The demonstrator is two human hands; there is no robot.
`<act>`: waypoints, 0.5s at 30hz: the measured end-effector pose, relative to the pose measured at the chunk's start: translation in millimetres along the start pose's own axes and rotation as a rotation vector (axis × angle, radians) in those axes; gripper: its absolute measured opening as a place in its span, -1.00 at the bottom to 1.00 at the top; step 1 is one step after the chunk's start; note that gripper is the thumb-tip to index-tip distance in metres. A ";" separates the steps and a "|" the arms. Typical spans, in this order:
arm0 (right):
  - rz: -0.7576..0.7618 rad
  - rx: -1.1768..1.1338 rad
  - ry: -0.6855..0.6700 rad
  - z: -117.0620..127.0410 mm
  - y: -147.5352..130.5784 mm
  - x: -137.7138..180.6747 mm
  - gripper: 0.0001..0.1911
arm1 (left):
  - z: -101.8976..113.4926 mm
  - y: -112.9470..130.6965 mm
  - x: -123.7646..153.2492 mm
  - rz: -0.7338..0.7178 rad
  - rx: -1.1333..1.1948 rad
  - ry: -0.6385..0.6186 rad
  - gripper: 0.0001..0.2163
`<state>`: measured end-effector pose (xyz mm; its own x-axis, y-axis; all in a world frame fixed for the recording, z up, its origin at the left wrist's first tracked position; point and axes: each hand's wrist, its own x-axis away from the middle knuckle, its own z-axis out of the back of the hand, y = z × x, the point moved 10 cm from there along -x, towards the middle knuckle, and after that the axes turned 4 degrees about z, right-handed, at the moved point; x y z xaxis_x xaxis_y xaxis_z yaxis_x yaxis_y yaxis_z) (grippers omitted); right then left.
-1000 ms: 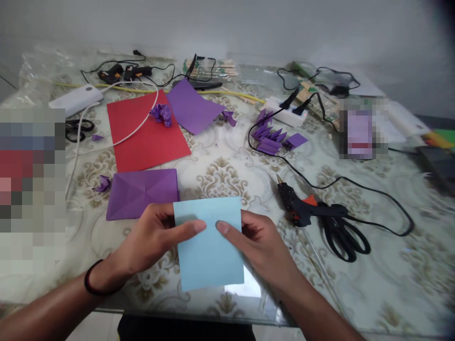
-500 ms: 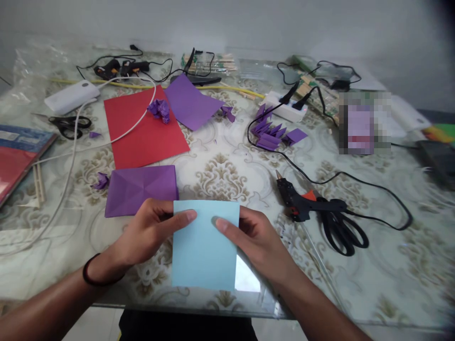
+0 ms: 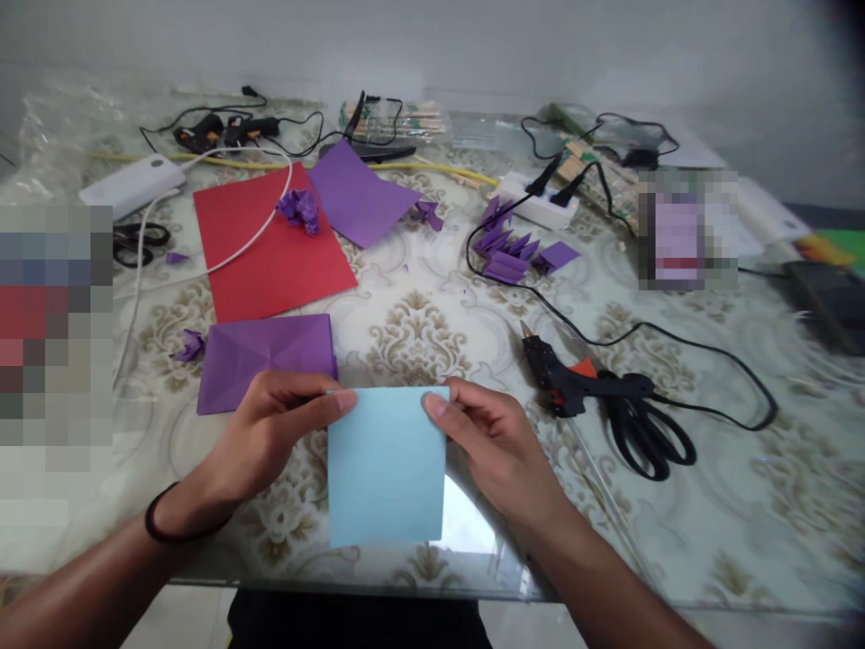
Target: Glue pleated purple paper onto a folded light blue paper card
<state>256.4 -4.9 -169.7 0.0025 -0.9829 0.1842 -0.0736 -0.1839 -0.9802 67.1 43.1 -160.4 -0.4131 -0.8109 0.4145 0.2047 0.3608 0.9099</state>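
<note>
My read: step in hand is lining up light-blue paper (image 3: 386, 478) by its top edge; next move calls for even pinch, no skew. Left hand (image 3: 274, 428) and right hand (image 3: 496, 442) angled inward, fingers clamped on upper corners, thumbs facing me, rest partly hidden behind. Paper spans between fingers, extends below. Folded purple paper (image 3: 263, 356) just beyond left fingers; glue gun (image 3: 546, 365) right of right fingers.

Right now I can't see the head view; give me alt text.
A person's left hand and right hand hold light-blue paper near its top corners over a patterned tabletop. Creased purple paper and a red sheet lie to the left; a black glue gun overlaps black-handled scissors on the right.
</note>
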 end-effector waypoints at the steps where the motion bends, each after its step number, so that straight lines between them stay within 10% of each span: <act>1: 0.005 0.014 0.006 1.4 0.5 -0.2 -0.42 | -1.0 -0.7 -0.1 0.001 0.003 -0.006 -0.67; 8: -0.014 -0.077 0.121 14.8 10.6 -0.3 -0.46 | -29.7 -8.7 1.8 0.105 0.015 -0.221 -0.74; 15: -0.196 -0.155 -0.089 -16.5 16.5 4.4 -0.65 | -24.9 -7.6 -2.1 0.053 0.022 -0.125 -0.76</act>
<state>238.7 -12.1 -183.8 0.1187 -0.9272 0.3553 -0.2146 -0.3733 -0.9025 88.5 30.6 -168.6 -0.5097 -0.7270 0.4601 0.2105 0.4131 0.8860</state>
